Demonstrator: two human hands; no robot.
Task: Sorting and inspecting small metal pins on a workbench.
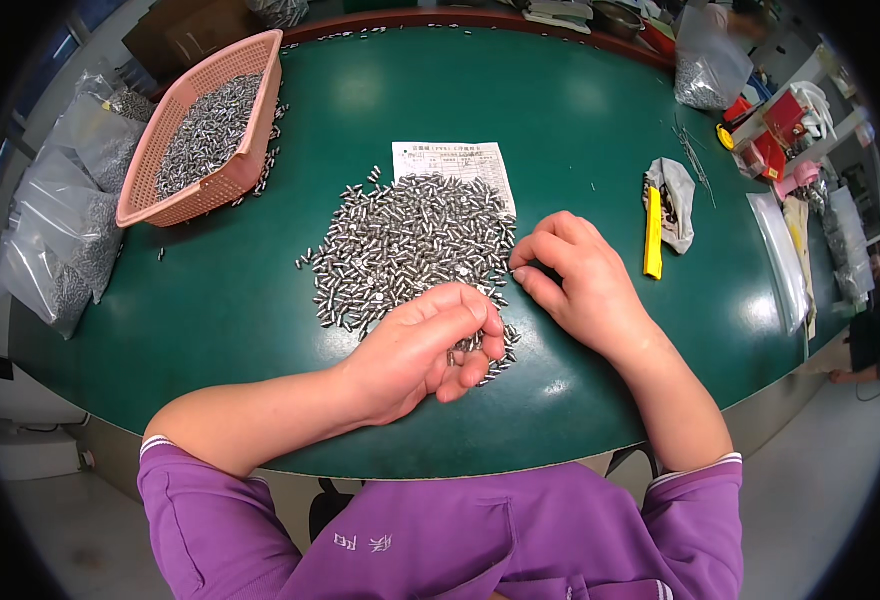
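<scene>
- Pile of small metal pins [410, 240] lies mid-counter [580, 130], just above both hands, partly over a printed paper sheet [455, 162].
- Left hand [420, 350] sits at pile's near edge, palm up-ish; fingers [480, 322] curled loosely around a small batch of pins, a few showing between fingers & palm.
- Right hand [580, 280] at pile's right edge, resting on counter; fingers bent, thumb & forefinger tips pinched together on what looks like a single pin — too small to be sure.
- Pink basket [245, 170] w/ more pins, far left, well apart from hands.
- Clear bags [60, 240] of pins off counter's left rim.
- Yellow tool [652, 232] & small bag [678, 200] to the right of right hand, near.
</scene>
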